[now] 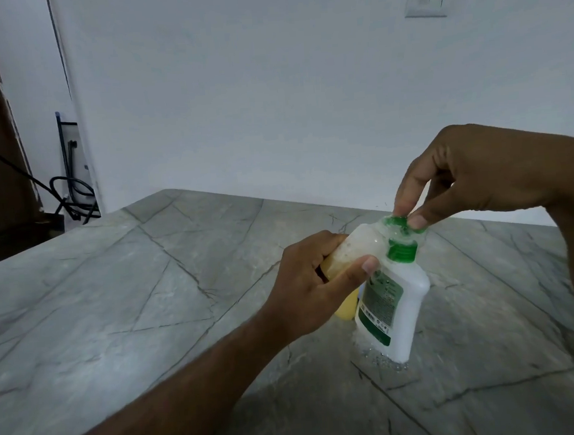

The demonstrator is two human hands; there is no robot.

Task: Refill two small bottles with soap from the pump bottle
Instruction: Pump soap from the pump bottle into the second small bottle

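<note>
Grey marble countertop [121,297] meets a white wall. At four o'clock stands a white bottle [395,308]; above it the left hand [312,280] grips a tilted small bottle [359,246], the right hand [473,177] pinching its green cap [400,223].

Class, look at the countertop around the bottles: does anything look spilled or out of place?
Yes. Foamy wet droplets lie on the countertop at the foot of the white bottle, which looks like spilled soap or water.

white bottle [404,311], green cap [402,254], green-white label [380,304] | held bottle [359,246] cloudy, yellow below | countertop [148,295] grey, dark-veined | wall [269,82] white
</note>
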